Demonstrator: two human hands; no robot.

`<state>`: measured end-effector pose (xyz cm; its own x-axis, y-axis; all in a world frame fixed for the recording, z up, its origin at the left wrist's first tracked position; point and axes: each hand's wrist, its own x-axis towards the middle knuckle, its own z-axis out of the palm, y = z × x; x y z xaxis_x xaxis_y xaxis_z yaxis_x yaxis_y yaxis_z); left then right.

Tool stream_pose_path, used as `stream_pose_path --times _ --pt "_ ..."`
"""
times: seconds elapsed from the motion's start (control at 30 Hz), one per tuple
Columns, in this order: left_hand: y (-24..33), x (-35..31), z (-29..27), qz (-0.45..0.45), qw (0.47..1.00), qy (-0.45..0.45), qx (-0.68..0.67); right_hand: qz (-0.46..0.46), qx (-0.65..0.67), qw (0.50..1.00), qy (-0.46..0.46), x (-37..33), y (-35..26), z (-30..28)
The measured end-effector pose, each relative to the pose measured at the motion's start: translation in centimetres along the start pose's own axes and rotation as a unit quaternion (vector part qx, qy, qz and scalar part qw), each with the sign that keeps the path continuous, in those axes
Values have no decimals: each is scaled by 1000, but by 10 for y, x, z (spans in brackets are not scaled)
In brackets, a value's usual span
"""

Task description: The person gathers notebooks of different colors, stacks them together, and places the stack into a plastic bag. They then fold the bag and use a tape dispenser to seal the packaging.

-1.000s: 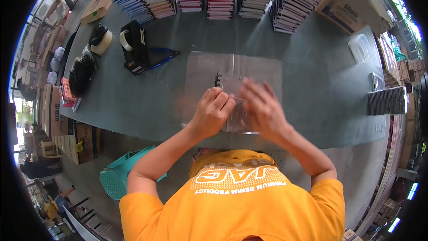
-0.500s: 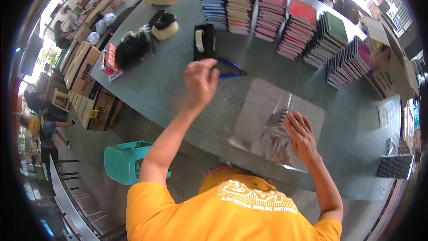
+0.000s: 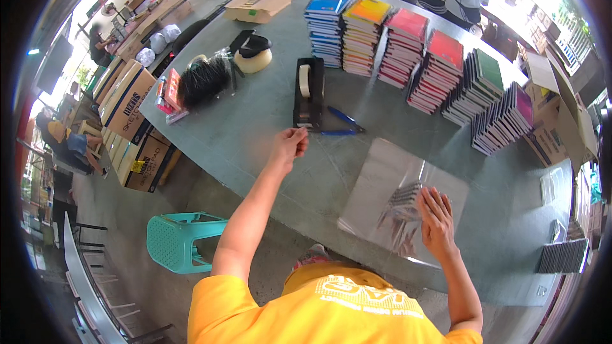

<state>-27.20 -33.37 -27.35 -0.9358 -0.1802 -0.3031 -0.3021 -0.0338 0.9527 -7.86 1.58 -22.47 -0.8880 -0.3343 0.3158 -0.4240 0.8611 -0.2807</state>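
Note:
My right hand (image 3: 437, 220) lies with straight fingers on the right side of a shiny wrapped bundle with a spiral-bound edge (image 3: 407, 193). Under it, clear plastic sheets (image 3: 370, 178) rest near the table's front edge. My left hand (image 3: 290, 150) is closed in a pinch just in front of a black tape dispenser (image 3: 309, 99) with a roll of tape in it. Whatever is between those fingertips is too small to make out. Blue-handled cutters (image 3: 344, 121) lie with their handles spread to the right of the dispenser.
Stacks of notebooks with blue (image 3: 327, 28), yellow, red, green and purple (image 3: 507, 118) covers line the table's far right. Tape rolls (image 3: 254, 58), a black plastic bundle (image 3: 204, 83) and a brown package (image 3: 260, 6) sit left. A teal stool (image 3: 172, 242) stands beside the table.
The view has shifted, so the table's things appear lower. My left hand has moved slightly leftward from the dispenser's front, still pinched. My right hand stays flat on the wrapped bundle.

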Motion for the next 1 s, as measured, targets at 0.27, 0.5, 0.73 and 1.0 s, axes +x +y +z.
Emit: stream_pose_path --times 0.27,0.5,0.73,1.0 --pt "23 -112 48 265 948 -65 167 29 77 995 61 0 5 13" --pt "-44 -212 168 164 974 -152 32 -11 113 992 56 -4 4 11" --pt "-91 -193 159 192 969 -100 115 -18 159 987 15 3 -1 -5" --pt "-45 -170 154 200 944 -234 120 271 292 913 -86 29 46 -10"
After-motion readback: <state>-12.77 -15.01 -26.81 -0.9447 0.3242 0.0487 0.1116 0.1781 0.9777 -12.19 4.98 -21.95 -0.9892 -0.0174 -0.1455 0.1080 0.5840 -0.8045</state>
